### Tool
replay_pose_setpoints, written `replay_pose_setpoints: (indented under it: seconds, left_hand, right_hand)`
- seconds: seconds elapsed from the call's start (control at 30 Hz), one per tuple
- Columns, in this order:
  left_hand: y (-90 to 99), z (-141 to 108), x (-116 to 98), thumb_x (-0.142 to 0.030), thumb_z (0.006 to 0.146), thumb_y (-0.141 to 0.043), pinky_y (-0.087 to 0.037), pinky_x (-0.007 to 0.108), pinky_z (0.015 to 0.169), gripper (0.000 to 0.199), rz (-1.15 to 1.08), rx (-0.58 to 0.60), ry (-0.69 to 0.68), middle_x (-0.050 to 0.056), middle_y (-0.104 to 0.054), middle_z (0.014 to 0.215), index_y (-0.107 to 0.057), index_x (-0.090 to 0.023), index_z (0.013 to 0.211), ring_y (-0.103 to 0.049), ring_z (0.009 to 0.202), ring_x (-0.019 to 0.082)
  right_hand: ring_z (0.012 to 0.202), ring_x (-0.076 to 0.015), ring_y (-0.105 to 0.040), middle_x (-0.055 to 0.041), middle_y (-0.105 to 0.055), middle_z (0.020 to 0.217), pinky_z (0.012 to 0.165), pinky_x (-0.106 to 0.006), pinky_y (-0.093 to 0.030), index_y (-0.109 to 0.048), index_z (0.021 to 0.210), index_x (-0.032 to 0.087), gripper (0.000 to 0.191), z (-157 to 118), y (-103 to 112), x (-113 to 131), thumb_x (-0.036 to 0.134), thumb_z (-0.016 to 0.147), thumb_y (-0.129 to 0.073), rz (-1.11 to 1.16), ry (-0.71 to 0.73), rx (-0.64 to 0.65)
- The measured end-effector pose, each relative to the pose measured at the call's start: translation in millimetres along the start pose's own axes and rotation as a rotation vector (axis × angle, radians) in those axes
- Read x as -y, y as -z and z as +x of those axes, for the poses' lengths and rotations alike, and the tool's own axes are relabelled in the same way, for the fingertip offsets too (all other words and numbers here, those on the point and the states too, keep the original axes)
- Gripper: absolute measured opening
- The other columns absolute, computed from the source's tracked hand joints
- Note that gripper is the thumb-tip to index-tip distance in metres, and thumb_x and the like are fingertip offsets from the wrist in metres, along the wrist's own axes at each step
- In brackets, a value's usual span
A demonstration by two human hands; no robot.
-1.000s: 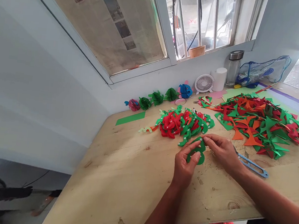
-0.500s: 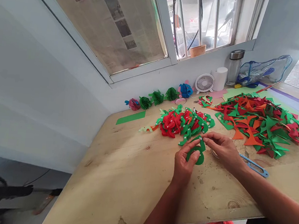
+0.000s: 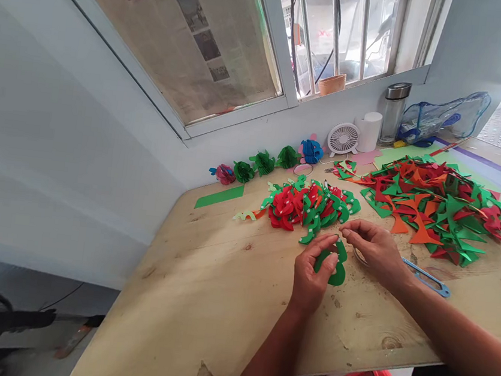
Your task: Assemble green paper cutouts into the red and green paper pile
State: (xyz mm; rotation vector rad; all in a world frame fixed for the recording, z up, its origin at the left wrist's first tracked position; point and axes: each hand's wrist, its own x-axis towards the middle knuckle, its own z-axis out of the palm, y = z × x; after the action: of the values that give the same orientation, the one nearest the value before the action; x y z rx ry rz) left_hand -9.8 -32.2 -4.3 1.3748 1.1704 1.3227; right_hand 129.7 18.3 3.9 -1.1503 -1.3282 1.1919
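Note:
My left hand [image 3: 313, 275] is closed on a curved green paper cutout [image 3: 338, 275], gripping it between thumb and fingers above the table. Just to its right, my right hand [image 3: 374, 250] has thumb and forefinger pinched together near the cutout's upper tip. Whatever those fingertips hold, if anything, is too small to make out. Behind both hands lies a pile of red and green curved paper cutouts [image 3: 307, 205], many with small white patches. A tool with a light blue handle [image 3: 430, 280] lies partly hidden under my right wrist.
Red, orange and green paper scraps [image 3: 434, 203] are heaped at the right. Along the wall stand folded green paper ornaments [image 3: 263, 163], a small white fan [image 3: 343, 139], a white cylinder [image 3: 369, 132] and a glass bottle [image 3: 392, 117]. A green paper strip [image 3: 219, 197] lies back left.
My right fingertips have come away from the cutout's upper tip, where they were touching it. The green cutout has tilted and moved slightly down and right in my left hand.

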Motion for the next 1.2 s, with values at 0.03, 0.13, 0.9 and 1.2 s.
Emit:
replay_pose_setpoints:
  seconds: [0.03, 0.13, 0.9, 1.2]
  left_hand:
    - [-0.3, 0.0, 0.4, -0.028, 0.079, -0.056, -0.050, 0.034, 0.083, 0.033, -0.005, -0.001, 0.008, 0.011, -0.061, 0.116, -0.066, -0.018, 0.110, -0.060, 0.094, 0.020]
    - [-0.5, 0.1, 2.3, -0.029, 0.079, -0.057, -0.051, 0.034, 0.082, 0.035, -0.014, -0.028, 0.010, 0.011, -0.060, 0.119, -0.065, -0.018, 0.111, -0.061, 0.094, 0.021]
    - [-1.2, -1.0, -0.3, -0.029, 0.078, -0.058, -0.039, 0.040, 0.100, 0.038, -0.077, -0.034, 0.035, 0.009, -0.061, 0.120, -0.065, -0.019, 0.114, -0.050, 0.117, 0.026]
    - [-3.7, -2.1, -1.1, -0.028, 0.077, -0.058, -0.040, 0.040, 0.098, 0.037, -0.171, -0.057, 0.070, 0.009, -0.060, 0.121, -0.066, -0.020, 0.112, -0.050, 0.117, 0.027]
  right_hand:
    - [0.058, -0.0130, -0.049, -0.0006, -0.059, 0.062, 0.055, -0.026, -0.039, -0.064, 0.072, 0.017, 0.034, -0.1, 0.2, 0.7, 0.051, 0.067, -0.066, -0.006, -0.001, 0.009]
    - [0.058, -0.0130, -0.050, -0.0010, -0.059, 0.062, 0.054, -0.026, -0.040, -0.064, 0.071, 0.017, 0.033, -0.1, 0.7, 2.1, 0.050, 0.070, -0.063, -0.019, 0.001, 0.033]
    - [0.050, -0.0082, -0.041, 0.0023, -0.052, 0.059, 0.048, -0.023, -0.033, -0.060, 0.064, 0.019, 0.028, 0.5, 1.8, -3.6, 0.042, 0.061, -0.075, 0.358, -0.310, 0.151]
    - [0.052, -0.0079, -0.043, 0.0022, -0.054, 0.062, 0.049, -0.023, -0.034, -0.061, 0.067, 0.018, 0.027, 1.4, 3.3, -5.6, 0.038, 0.061, -0.077, 0.435, -0.354, 0.196]
